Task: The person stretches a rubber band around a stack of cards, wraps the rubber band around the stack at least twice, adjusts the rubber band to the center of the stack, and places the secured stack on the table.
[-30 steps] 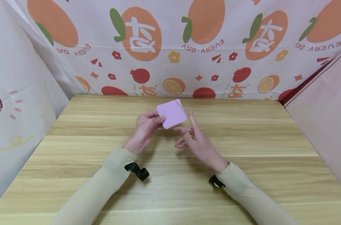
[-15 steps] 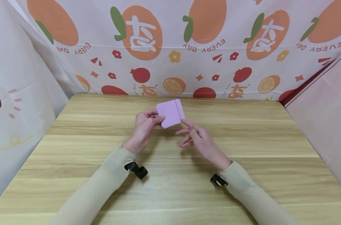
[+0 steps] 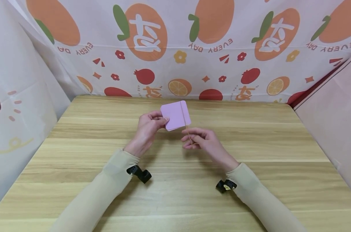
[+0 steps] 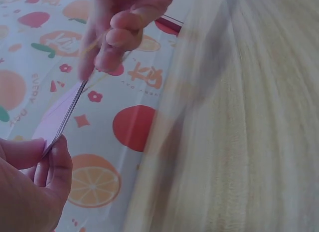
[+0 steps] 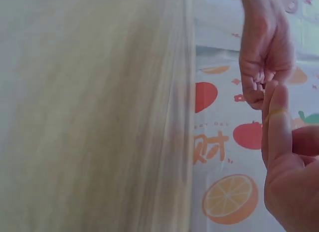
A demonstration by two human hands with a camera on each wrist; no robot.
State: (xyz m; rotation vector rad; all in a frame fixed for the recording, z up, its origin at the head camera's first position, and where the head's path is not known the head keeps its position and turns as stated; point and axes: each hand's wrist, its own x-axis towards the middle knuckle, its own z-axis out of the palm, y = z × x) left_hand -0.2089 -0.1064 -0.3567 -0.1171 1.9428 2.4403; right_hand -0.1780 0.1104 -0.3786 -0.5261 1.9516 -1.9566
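Above the middle of the wooden table, in the head view, the left hand pinches the near left corner of a stack of pink cards, thumb on top, holding it off the wood. A thin rubber band runs across the stack near its right edge and stretches down to the right hand, just below and right of the cards, whose curled fingers pinch the band and pull it taut. Both forearms wear beige sleeves, each with a black strap at the wrist. A fruit-printed cloth hangs beyond the hands.

In the left wrist view, the left hand sits at the lower left, thumb and fingers clamped on the edge of the pink cards, seen nearly edge-on. Above it the right hand has its fingers bunched; the band there is too blurred to follow.

In the right wrist view, the right hand fills the lower right, the rubber band looped over a raised finger. The left hand hangs just above with curled fingers; the cards cannot be made out.
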